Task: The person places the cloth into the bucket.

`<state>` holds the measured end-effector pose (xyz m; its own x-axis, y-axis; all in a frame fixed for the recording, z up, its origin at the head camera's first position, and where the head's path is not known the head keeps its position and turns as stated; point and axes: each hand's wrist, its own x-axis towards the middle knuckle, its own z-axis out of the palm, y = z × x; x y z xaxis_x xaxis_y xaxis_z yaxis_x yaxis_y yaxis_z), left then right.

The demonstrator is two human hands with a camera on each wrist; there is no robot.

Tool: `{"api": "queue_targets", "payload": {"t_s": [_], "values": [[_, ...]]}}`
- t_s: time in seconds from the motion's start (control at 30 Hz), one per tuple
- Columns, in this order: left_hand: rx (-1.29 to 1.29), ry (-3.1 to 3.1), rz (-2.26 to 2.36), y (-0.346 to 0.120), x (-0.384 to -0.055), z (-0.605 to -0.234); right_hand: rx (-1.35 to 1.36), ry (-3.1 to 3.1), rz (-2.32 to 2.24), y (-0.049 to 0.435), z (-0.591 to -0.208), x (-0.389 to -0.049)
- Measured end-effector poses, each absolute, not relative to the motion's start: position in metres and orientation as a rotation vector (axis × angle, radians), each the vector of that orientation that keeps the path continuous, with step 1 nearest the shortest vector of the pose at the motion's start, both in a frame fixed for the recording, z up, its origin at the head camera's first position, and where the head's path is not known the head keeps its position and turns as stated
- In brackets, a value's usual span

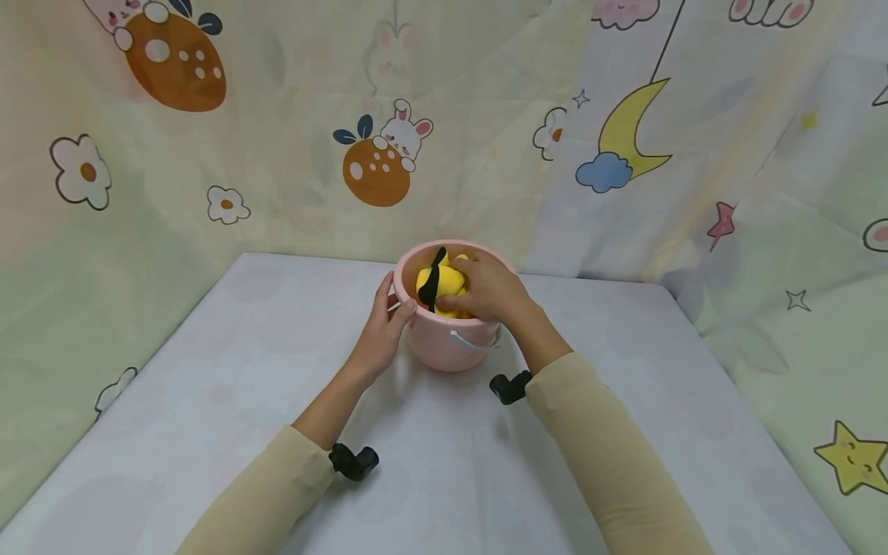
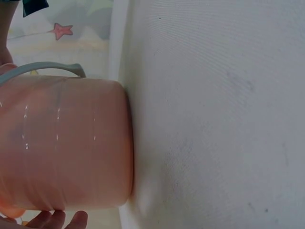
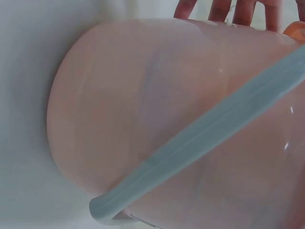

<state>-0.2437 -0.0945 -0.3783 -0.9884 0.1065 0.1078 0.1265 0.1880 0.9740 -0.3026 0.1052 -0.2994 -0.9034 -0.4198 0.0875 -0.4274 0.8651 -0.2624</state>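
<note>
A pink bucket (image 1: 444, 347) stands upright on the table, its pale grey-blue handle (image 3: 200, 138) hanging down the side facing the person. My left hand (image 1: 381, 331) holds the bucket at its left side, thumb by the rim and fingers along the outer wall. Those fingers (image 2: 55, 219) show against the bucket in the left wrist view. Inside the mouth lies a yellow plush toy (image 1: 447, 282) with a black band (image 1: 432, 285) across it. My right hand (image 1: 491, 291) reaches over the right rim and grips the toy between thumb and fingers. The toy's lower part is hidden in the bucket.
The bucket is near the back edge of a white-covered table (image 1: 277, 339). Behind and beside it hangs a cloth (image 1: 291, 131) printed with rabbits, flowers and a moon. Black wrist mounts (image 1: 354, 462) sit under both sleeves.
</note>
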Motion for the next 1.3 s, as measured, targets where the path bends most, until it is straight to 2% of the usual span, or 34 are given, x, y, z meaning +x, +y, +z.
{"api": "queue_targets", "payload": {"t_s": [0.3,0.5,0.67,0.93,1.3], "values": [[-0.226,-2.409,-1.98,-0.092,-0.243,-0.378,0.683,-3.016,0.486,0.107,-0.3,-0.303],[-0.234,-2.41,-1.963,-0.092,-0.243,-0.378,0.763,-2.903,0.708,0.111,-0.3,-0.304],[-0.209,-2.41,-1.976,-0.092,-0.241,-0.378,0.669,-2.684,0.904,0.113,-0.303,-0.295],[-0.134,-2.444,-1.959,-0.099,-0.24,-0.375,0.616,-2.246,0.949,0.123,-0.316,-0.279],[-0.19,-2.415,-1.919,-0.114,-0.237,-0.375,0.54,-2.376,0.935,0.156,-0.329,-0.267]]}}
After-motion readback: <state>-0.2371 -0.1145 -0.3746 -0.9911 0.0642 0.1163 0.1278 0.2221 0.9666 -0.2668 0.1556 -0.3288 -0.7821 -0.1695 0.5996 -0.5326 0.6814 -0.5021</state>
